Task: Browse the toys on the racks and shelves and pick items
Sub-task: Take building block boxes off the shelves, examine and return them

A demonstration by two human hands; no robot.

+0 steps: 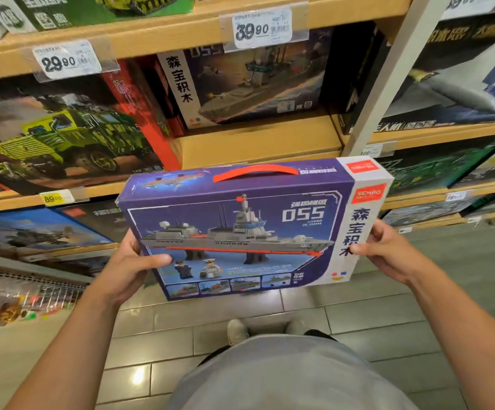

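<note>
A purple 055 warship building-block box (249, 232) with a red carry handle on top is held upright in front of the wooden shelves. My left hand (133, 266) grips its lower left edge, thumb across the front. My right hand (388, 253) grips its right edge, thumb on the white side strip. A second box of the same warship set (252, 84) stands on the shelf behind, above the held one.
A green military truck box (62, 134) fills the shelf to the left. A grey aircraft box (453, 84) sits to the right of a white upright post (388, 81). Price tags 29.90 (65, 59) and 39.90 (262, 26) hang on the shelf edge. Tiled floor and my shoes lie below.
</note>
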